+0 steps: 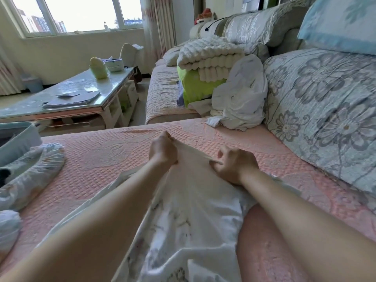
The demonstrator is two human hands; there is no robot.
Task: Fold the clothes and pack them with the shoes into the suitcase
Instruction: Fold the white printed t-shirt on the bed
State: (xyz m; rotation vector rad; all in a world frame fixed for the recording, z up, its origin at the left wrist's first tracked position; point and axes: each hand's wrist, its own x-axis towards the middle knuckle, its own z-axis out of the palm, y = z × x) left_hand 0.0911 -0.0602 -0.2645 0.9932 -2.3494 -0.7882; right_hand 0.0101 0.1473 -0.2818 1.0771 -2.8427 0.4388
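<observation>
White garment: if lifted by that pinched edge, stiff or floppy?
Likely floppy: the garment sags in folds below the edge the left hand and right hand pinch. Probably light: fingertip pinches alone pull it taut.

suitcase (19, 139) cut by left edge, print on white garment (193, 220) blurred

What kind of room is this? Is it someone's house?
Most likely a living room in a home: a long sofa with flowery cushions, a glass-topped coffee table and a big window. The left hand and right hand pinch a white garment there.
</observation>
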